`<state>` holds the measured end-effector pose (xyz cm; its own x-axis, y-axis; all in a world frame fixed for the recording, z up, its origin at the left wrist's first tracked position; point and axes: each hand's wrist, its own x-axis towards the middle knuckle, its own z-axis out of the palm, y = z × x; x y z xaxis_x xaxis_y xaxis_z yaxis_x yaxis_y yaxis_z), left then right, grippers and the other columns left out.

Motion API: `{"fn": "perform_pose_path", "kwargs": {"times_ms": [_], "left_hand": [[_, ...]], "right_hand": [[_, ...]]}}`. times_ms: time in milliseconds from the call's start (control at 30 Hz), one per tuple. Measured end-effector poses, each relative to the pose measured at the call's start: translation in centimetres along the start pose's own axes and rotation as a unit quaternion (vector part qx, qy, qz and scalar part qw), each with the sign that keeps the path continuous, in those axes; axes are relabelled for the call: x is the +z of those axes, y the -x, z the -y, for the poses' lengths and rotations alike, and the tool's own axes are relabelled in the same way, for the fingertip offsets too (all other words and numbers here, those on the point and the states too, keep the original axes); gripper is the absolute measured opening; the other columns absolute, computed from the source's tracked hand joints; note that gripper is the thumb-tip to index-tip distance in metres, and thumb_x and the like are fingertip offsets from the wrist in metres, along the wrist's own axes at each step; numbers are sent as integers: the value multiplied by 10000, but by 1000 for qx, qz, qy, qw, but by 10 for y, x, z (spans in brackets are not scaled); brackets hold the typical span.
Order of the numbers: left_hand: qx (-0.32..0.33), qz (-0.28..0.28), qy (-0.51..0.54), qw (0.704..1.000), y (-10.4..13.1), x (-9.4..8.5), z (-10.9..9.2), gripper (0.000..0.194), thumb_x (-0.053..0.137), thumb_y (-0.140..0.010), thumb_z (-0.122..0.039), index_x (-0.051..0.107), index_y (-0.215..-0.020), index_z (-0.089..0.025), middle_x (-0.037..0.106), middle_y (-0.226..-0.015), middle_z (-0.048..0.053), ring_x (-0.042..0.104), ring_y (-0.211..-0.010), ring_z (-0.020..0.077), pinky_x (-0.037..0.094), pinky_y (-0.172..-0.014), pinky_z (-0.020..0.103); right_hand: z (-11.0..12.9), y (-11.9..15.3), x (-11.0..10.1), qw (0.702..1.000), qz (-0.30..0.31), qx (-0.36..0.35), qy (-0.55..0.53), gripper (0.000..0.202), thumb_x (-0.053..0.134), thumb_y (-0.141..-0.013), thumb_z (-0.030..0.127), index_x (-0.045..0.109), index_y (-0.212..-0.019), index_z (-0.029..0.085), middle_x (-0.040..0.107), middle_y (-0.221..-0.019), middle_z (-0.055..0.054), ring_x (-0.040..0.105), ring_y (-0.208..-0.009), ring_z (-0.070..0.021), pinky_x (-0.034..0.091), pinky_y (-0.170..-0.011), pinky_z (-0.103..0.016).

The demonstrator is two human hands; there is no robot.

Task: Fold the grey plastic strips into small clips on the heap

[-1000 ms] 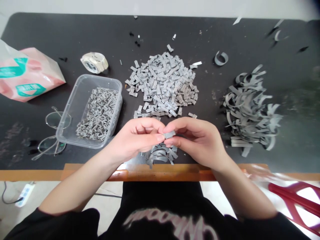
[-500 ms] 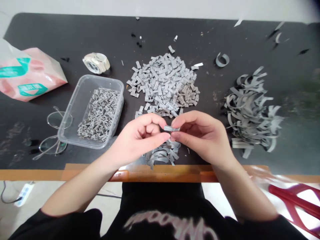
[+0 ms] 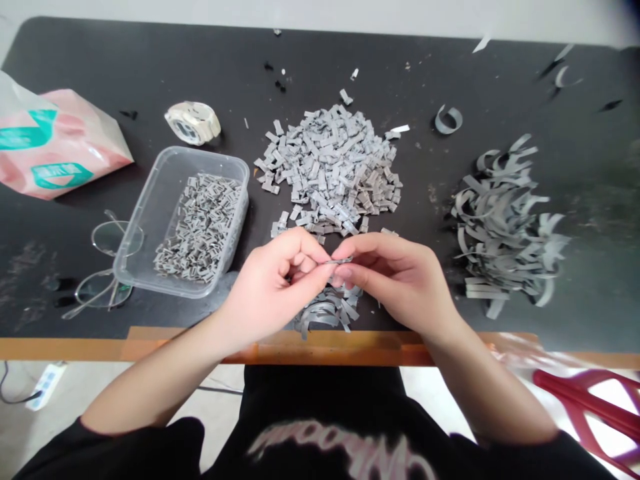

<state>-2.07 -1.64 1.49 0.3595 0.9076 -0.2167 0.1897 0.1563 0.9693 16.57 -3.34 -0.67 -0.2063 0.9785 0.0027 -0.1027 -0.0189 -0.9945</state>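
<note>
Small gray piece point(image 3: 344, 260): pinched at center of frame, raised over the tabletop, seen nearly edge-on, partly hidden by fingertips; cannot tell its exact form. Left hand point(image 3: 280, 280): thumb and index closed on the piece's left end, other fingers curled in. Right hand point(image 3: 405, 277): thumb and index grasping the right end, remaining fingers bent behind. Wooden edge point(image 3: 320, 352): running along lower part of frame, below both hands. Loose gray strips point(image 3: 327, 312): bunched below the fingers, just above that edge, partly covered. Eyeglasses point(image 3: 95, 291): lying at left, unfolded, one lens overlapped by the container rim. Clear plastic container point(image 3: 157, 207): left of center, partly filled with tiny gray clips point(image 3: 197, 230). Heap of long gray strips point(image 3: 510, 233): curled and tangled, right side of frame. Pile of short gray pieces point(image 3: 335, 163): spread at upper center, beyond the hands. Pink and white bag point(image 3: 65, 143): upper left, teal patches. White watch point(image 3: 194, 123): just above the container. Single curled strip point(image 3: 443, 123): upper right of center, apart from both heaps.
</note>
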Motion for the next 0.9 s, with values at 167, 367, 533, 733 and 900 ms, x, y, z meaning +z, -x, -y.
{"fn": "perform_pose_path", "kwargs": {"times_ms": [167,367,533,733,900], "left_hand": [[-33,11,61,998,-2,-1,0,159,705,-828,-217,581,-732,-187,511,-542,-61,423,-481,70,291,-488,191],[-61,17,73,995,-4,-1,-2,177,741,-806,-227,599,-711,-183,584,-564,-31,504,-498,91,333,-485,199],[-56,3,62,997,-4,-1,-1,182,763,-806,-254,627,-711,-181,579,-565,-30,508,-499,93,339,-476,202],[-75,18,113,991,-6,-1,0,253,783,-782,-239,564,-673,-176,465,-509,-75,362,-452,45,259,-452,171],[-130,78,206,967,-11,-4,2,280,803,-765,-278,558,-672,-180,358,-428,-109,233,-388,23,143,-395,165]], "right_hand": [[3,0,-2,999,11,-14,32,76,752,-884,176,804,-929,208,788,-818,-3,729,-704,-123,597,-656,-221],[2,0,-3,999,12,-9,38,91,751,-886,182,815,-942,215,787,-776,3,735,-694,-132,606,-666,-237],[1,0,-1,999,-14,13,30,46,771,-868,205,801,-903,202,773,-719,3,740,-654,-153,630,-652,-270],[3,-2,-5,965,33,-160,206,145,710,-911,152,777,-1021,217,808,-975,-35,749,-829,-161,613,-756,-276],[3,-1,-6,929,27,-231,286,135,693,-934,161,761,-1020,240,813,-951,-20,761,-836,-168,617,-772,-275]]}}
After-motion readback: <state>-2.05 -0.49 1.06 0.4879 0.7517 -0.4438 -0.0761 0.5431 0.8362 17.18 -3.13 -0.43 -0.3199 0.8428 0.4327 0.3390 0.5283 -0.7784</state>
